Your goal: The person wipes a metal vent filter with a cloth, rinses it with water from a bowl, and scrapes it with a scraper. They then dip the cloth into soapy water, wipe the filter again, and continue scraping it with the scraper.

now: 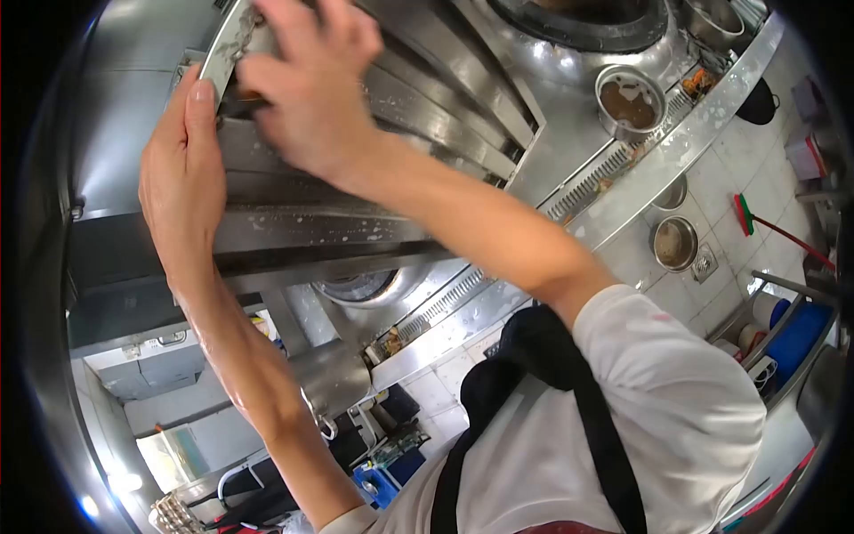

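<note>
A slatted stainless-steel baffle filter (418, 116), wet and dotted with suds, slants across the upper middle of the head view. My left hand (185, 165) is closed around its pale metal edge at the upper left, thumb lying along the rim. Over the same corner is my right hand (311, 89), smeared by motion, its fingers bent near the slats. A small brownish patch shows beneath that hand; whether I hold it cannot be made out. Both forearms are bare, and the left one looks wet.
On the steel counter stand a pot of brown liquid (630, 102) and a large round wok burner (583, 22). A drain grate (596, 182) with food scraps runs along the counter's front. Another pot (674, 243) and a green-and-red broom (745, 215) are on the tiled floor.
</note>
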`<move>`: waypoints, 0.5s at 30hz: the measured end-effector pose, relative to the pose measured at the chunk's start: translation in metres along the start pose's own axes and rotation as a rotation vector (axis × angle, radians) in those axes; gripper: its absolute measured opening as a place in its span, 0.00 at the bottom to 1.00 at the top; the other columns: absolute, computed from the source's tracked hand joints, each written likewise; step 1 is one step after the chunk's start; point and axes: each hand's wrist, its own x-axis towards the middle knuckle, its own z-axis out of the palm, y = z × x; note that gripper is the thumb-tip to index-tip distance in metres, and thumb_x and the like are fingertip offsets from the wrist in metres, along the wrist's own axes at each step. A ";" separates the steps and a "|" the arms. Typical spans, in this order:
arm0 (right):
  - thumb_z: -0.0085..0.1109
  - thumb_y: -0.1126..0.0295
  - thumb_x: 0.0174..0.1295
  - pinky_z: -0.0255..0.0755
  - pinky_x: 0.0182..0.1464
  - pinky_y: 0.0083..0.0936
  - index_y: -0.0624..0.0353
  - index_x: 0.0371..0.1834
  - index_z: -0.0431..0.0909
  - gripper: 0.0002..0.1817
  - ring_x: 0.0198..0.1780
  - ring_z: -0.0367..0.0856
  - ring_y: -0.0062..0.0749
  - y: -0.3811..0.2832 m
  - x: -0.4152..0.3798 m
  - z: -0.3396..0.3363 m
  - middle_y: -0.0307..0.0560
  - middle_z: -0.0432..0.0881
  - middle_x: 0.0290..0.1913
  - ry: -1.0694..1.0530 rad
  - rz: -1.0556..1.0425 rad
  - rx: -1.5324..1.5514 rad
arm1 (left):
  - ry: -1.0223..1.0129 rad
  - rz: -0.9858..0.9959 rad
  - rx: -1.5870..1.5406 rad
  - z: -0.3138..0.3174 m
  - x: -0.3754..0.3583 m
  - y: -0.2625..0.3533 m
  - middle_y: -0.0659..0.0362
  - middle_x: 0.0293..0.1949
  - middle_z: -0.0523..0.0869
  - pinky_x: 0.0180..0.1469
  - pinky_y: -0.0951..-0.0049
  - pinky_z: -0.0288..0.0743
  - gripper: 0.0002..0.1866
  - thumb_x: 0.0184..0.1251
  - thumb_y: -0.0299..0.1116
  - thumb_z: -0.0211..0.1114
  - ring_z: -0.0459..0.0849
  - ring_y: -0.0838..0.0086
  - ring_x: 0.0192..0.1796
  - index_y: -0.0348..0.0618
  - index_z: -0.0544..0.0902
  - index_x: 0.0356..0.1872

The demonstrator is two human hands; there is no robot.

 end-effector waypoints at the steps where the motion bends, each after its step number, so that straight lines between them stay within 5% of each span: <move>1: 0.55 0.71 0.63 0.52 0.70 0.56 0.58 0.59 0.82 0.21 0.77 0.60 0.61 0.000 0.005 0.002 0.62 0.66 0.76 -0.003 0.038 0.245 | -0.013 -0.039 -0.006 -0.002 0.000 0.002 0.49 0.61 0.87 0.67 0.63 0.72 0.29 0.82 0.57 0.50 0.82 0.54 0.66 0.49 0.81 0.68; 4: 0.55 0.70 0.63 0.53 0.70 0.56 0.58 0.58 0.83 0.20 0.76 0.59 0.63 0.001 -0.004 -0.034 0.63 0.65 0.77 -0.210 0.071 0.044 | -0.031 -0.069 0.026 -0.008 -0.005 0.008 0.49 0.62 0.86 0.67 0.63 0.72 0.29 0.82 0.57 0.49 0.82 0.53 0.67 0.48 0.81 0.68; 7: 0.56 0.70 0.61 0.53 0.69 0.56 0.56 0.53 0.85 0.17 0.77 0.58 0.64 0.004 -0.010 -0.037 0.63 0.65 0.77 -0.189 0.051 0.012 | -0.026 -0.062 0.045 -0.008 -0.010 0.006 0.49 0.62 0.86 0.67 0.62 0.71 0.29 0.82 0.57 0.49 0.81 0.53 0.67 0.48 0.81 0.68; 8: 0.57 0.70 0.59 0.53 0.69 0.56 0.53 0.49 0.86 0.15 0.78 0.57 0.62 -0.007 -0.006 -0.008 0.59 0.65 0.78 -0.091 0.263 0.206 | -0.020 -0.047 0.035 -0.006 -0.006 0.007 0.49 0.62 0.86 0.67 0.62 0.72 0.29 0.82 0.56 0.48 0.81 0.53 0.67 0.49 0.81 0.68; 9: 0.57 0.71 0.58 0.53 0.68 0.56 0.53 0.46 0.85 0.13 0.78 0.57 0.60 -0.008 -0.002 -0.003 0.56 0.66 0.78 0.022 0.140 0.212 | -0.013 -0.042 0.029 -0.005 -0.004 0.009 0.49 0.62 0.86 0.67 0.62 0.72 0.29 0.82 0.56 0.48 0.81 0.53 0.67 0.49 0.81 0.68; 11: 0.57 0.71 0.59 0.52 0.69 0.56 0.54 0.45 0.84 0.12 0.77 0.58 0.60 0.001 -0.006 -0.040 0.56 0.67 0.78 -0.230 0.129 0.092 | -0.035 -0.069 0.030 -0.007 -0.005 0.008 0.49 0.62 0.86 0.67 0.62 0.71 0.28 0.82 0.56 0.48 0.81 0.53 0.67 0.49 0.81 0.68; 12: 0.57 0.72 0.58 0.51 0.69 0.55 0.54 0.44 0.83 0.11 0.77 0.58 0.59 0.017 -0.001 -0.048 0.56 0.67 0.78 -0.150 -0.187 -0.340 | -0.029 -0.071 0.032 -0.008 -0.003 0.010 0.49 0.62 0.86 0.67 0.62 0.71 0.28 0.82 0.56 0.48 0.81 0.53 0.67 0.49 0.81 0.68; 14: 0.58 0.74 0.56 0.49 0.70 0.54 0.53 0.44 0.84 0.13 0.77 0.58 0.59 0.000 -0.016 -0.054 0.60 0.67 0.76 -0.294 0.152 -0.020 | -0.056 -0.077 0.067 -0.010 -0.008 0.013 0.48 0.61 0.86 0.67 0.61 0.72 0.29 0.83 0.57 0.47 0.82 0.52 0.66 0.50 0.81 0.68; 15: 0.58 0.74 0.56 0.49 0.70 0.54 0.53 0.44 0.84 0.13 0.77 0.58 0.59 0.001 -0.015 -0.035 0.60 0.67 0.76 -0.292 0.154 -0.019 | -0.057 -0.076 0.071 -0.011 -0.009 0.010 0.48 0.61 0.86 0.67 0.61 0.72 0.29 0.83 0.57 0.47 0.82 0.52 0.66 0.50 0.81 0.68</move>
